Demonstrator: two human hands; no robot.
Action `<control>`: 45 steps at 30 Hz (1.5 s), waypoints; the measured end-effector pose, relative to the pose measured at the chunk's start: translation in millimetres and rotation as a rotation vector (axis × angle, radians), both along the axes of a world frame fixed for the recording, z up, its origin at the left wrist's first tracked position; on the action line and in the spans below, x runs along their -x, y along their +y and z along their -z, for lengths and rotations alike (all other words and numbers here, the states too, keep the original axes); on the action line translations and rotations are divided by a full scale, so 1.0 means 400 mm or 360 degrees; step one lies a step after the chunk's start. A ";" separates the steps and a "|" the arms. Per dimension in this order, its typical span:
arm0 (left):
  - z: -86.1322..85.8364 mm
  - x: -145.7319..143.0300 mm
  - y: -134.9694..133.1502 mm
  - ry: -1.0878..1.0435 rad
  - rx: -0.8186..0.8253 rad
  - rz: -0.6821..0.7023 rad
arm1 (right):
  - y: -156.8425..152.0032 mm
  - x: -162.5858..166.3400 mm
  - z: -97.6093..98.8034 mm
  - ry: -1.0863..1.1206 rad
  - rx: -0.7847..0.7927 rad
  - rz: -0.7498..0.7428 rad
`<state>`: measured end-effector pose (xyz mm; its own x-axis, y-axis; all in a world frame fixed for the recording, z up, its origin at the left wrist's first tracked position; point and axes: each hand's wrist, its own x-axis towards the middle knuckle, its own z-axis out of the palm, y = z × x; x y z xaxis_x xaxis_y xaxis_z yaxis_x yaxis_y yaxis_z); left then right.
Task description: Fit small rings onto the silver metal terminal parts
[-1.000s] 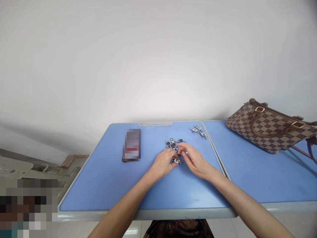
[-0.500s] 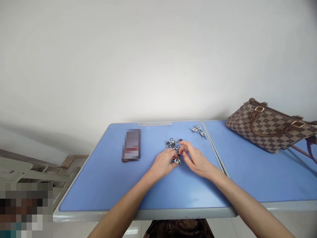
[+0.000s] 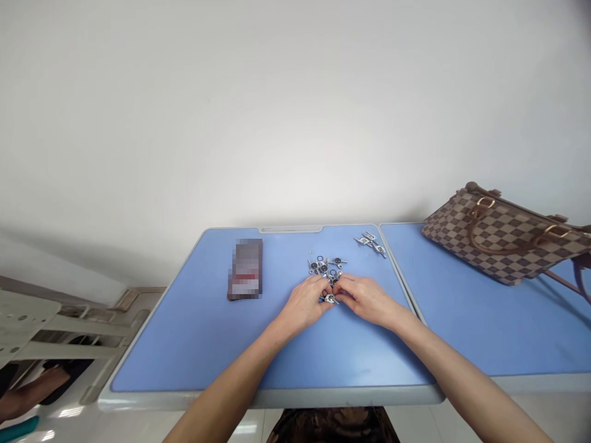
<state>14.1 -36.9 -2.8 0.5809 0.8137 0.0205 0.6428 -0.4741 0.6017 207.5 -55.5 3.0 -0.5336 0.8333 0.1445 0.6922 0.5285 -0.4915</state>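
Observation:
My left hand (image 3: 305, 299) has its thumb and fingers closed on a small silver metal fitting (image 3: 329, 299), which pokes out between the fingertips just above the blue tabletop. Close against it, my right hand (image 3: 364, 298) has its fingertips pinched together at the left hand's fingers. Whatever they grip is hidden. Just beyond both hands lies a loose pile of small metal parts (image 3: 324, 268), some with black round centres, with dark rings (image 3: 320, 259) among them. Farther back to the right rests a group of silver metal fittings (image 3: 370, 242) without black centres.
A dark, blurred-out flat object (image 3: 247, 269) lies on the left of the blue table (image 3: 194, 344). On the adjoining table at right stands a checkered handbag (image 3: 512, 237). A wall rises behind. At lower left are a pale chair (image 3: 28, 320) and part of another person's limb (image 3: 37, 394).
My right hand has lowered and its fingers have closed in beside the left fingertips, uncovering more of the pile. The left hand stays nearly still with the metal fitting.

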 end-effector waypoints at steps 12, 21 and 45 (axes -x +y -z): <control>0.010 0.002 0.002 -0.0074 0.0013 0.0046 | -0.005 0.014 0.006 -0.0387 -0.0024 -0.0072; 0.006 0.000 0.002 -0.0033 0.0005 0.0008 | -0.001 -0.004 -0.008 -0.0113 -0.0009 -0.0067; 0.000 -0.007 -0.006 0.0072 0.0009 -0.0078 | 0.008 -0.009 0.006 -0.0455 -0.0019 0.0016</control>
<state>16.9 -39.4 -2.8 0.5405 0.8413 -0.0094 0.6920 -0.4381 0.5738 211.0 -52.5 0.8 -0.5461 0.8377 -0.0009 0.8069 0.5257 -0.2693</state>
